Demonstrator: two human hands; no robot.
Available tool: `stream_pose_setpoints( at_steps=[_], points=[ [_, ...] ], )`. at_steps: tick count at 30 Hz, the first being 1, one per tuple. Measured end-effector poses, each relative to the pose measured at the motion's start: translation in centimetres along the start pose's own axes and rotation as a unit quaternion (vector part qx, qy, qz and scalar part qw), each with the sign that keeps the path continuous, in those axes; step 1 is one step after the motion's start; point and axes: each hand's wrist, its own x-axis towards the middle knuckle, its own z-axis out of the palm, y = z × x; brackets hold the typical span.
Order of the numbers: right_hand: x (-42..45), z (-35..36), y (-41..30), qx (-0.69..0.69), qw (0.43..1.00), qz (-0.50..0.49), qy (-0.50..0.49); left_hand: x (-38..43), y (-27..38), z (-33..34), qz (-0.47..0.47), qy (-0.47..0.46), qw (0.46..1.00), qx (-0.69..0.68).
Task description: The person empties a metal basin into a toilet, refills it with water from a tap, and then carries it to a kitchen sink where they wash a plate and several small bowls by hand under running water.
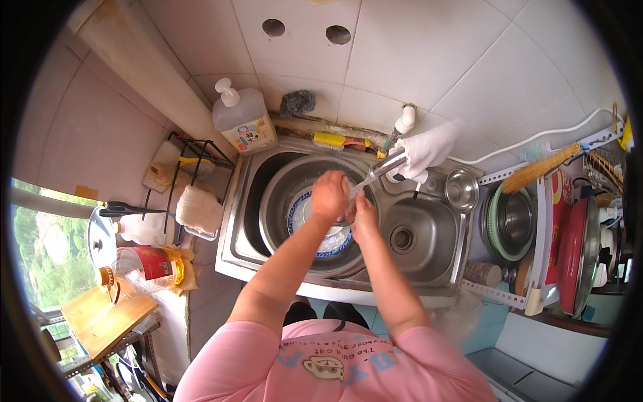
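Note:
Water runs from the metal faucet (388, 165), which has a white cloth (433, 145) wrapped over it. Under the stream, my right hand (364, 213) has its fingers around the edge of a small clear or shiny vessel (343, 217), mostly hidden between my hands. My left hand (329, 197) is at its other side, knuckles up, its fingertips hidden. Below my hands, a blue-rimmed plate or bowl (332, 249) lies in a large stainless steel basin (274, 233), which stands in the left bowl of the sink (233, 221).
A pump bottle (246, 120), steel wool (298, 103) and a yellow brush (329, 140) line the back. The smaller sink bowl (427, 246) lies right, with a small metal bowl (461, 190) at its corner. A wire rack (193, 156) with a sponge (199, 210) is left.

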Motion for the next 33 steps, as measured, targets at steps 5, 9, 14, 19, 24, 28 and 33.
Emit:
stream_pose_setpoints(
  at_steps=[5, 9, 14, 19, 24, 28, 33],
  points=[
    [-0.7, -1.8, -0.3, 0.133, 0.990, 0.042, 0.011, -3.7, 2.1, 0.8, 0.128, -0.036, 0.987, 0.093],
    [-1.0, -0.8, -1.7, 0.192, 0.980, 0.042, 0.018, -5.2, 1.1, 0.6, 0.140, -0.044, 0.988, 0.042],
    [-0.8, -1.1, -1.4, 0.164, 0.986, 0.026, -0.008, -3.2, 2.4, 0.9, -0.015, 0.072, 0.995, -0.065],
    [-1.5, 0.5, -2.4, 0.142, 0.988, 0.059, 0.003, -2.6, 1.5, -0.8, -0.030, 0.103, 0.989, -0.106],
    [-1.5, 0.4, -1.9, 0.121, 0.991, 0.052, 0.033, -3.1, 2.1, -1.4, 0.085, 0.076, 0.993, 0.016],
    [-1.5, -0.1, -0.4, 0.190, 0.978, 0.059, -0.057, -2.2, 3.0, -1.4, 0.228, -0.054, 0.964, 0.126],
    [-3.2, -0.3, -2.4, 0.127, 0.987, 0.059, -0.082, 3.0, 1.7, -4.6, 0.067, -0.337, 0.939, 0.001]
  ],
)
